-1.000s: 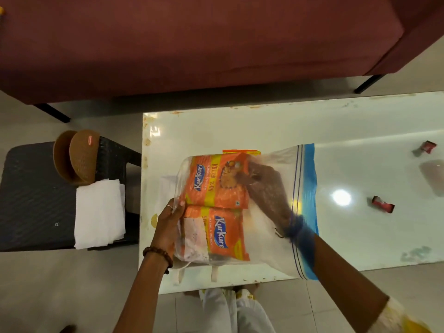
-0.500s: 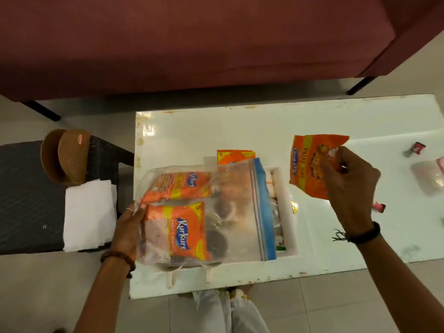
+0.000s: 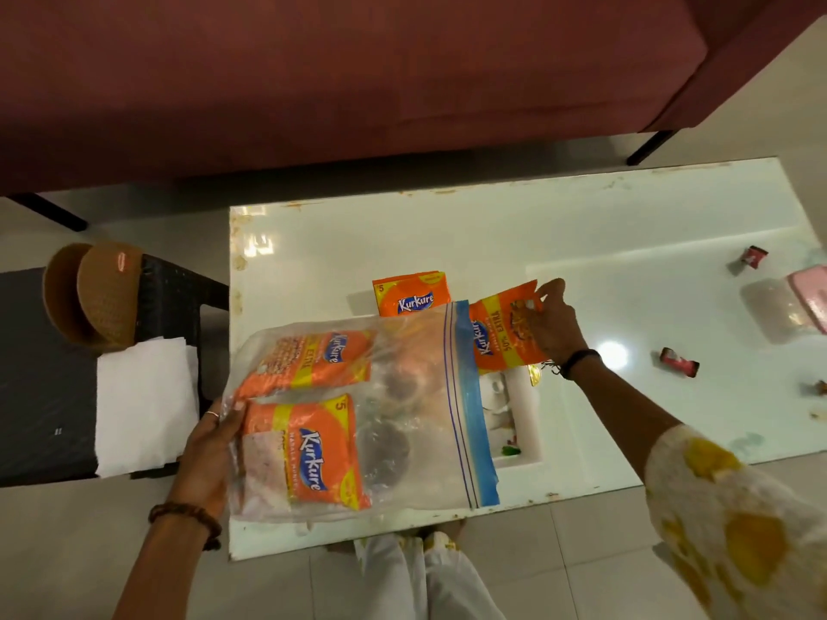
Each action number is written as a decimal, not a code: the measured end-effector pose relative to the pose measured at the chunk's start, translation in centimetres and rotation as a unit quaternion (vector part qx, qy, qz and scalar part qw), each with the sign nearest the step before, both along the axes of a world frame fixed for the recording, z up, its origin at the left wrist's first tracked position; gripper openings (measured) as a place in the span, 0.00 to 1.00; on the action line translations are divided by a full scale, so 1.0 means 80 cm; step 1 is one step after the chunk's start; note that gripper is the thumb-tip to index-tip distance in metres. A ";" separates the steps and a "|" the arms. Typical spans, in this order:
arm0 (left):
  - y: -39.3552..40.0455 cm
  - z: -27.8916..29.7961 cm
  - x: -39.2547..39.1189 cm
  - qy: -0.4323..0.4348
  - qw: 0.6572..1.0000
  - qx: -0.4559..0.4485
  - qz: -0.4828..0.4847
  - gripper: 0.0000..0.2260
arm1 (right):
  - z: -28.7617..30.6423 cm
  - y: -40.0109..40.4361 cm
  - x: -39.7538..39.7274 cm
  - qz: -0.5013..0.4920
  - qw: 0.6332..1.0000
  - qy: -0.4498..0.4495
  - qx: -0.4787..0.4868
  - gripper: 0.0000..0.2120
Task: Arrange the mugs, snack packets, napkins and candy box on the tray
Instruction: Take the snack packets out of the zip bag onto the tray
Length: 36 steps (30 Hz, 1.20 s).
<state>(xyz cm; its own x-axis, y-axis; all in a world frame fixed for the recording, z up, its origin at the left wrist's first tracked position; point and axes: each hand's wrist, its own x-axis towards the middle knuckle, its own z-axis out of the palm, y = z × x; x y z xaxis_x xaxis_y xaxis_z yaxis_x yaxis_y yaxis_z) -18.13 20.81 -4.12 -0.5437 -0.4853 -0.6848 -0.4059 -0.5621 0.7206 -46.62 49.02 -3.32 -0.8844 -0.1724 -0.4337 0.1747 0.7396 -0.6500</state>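
— What's in your hands?

— My left hand grips the closed end of a clear zip bag, fingers curled round its edge, holding it over the near part of the white table. My right hand pinches the top corner of one orange packet, which hangs just past the bag's blue mouth.

— Where are the other snacks?

— Two packets are inside the bag: one at the far side, one nearer me. A fourth lies on the table just beyond the bag.

— And the tray?

— The white tray sits under the bag; only its right end shows. Dark round shapes show through the plastic, but I cannot tell what they are.

— The rest?

— Brown mugs lie on their sides on the black stool to my left, touching the white napkins. Wrapped candies lie scattered on the right of the table, near a pink box at the frame's edge.
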 end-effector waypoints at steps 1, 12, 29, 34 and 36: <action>0.001 0.000 0.000 0.006 1.000 0.004 0.004 0.08 | -0.002 0.005 0.001 -0.005 1.000 0.001 0.022 0.08; 0.011 0.002 -0.023 0.088 0.993 0.045 0.061 0.26 | -0.018 0.014 0.170 -0.347 0.889 -0.105 -0.279 0.07; 0.043 -0.016 -0.052 0.097 0.992 0.045 0.071 0.10 | 0.000 -0.005 0.259 -0.488 0.867 -0.078 -0.061 0.21; 0.039 -0.018 -0.046 0.071 0.996 0.025 0.044 0.08 | 0.071 -0.001 0.181 -0.239 0.919 0.091 -0.300 0.09; 0.037 -0.017 -0.045 0.068 0.997 0.025 0.032 0.08 | 0.090 -0.003 0.147 -0.130 0.933 0.078 -0.327 0.08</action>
<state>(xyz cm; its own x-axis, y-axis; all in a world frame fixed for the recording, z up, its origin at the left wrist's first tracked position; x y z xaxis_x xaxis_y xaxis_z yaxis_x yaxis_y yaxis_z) -21.74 23.81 -5.51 -0.6023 -0.4897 -0.6303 -0.2674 -0.6203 0.7374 -34.83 48.79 3.89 -0.9767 -0.1262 -0.1733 0.1583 0.1210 -0.9800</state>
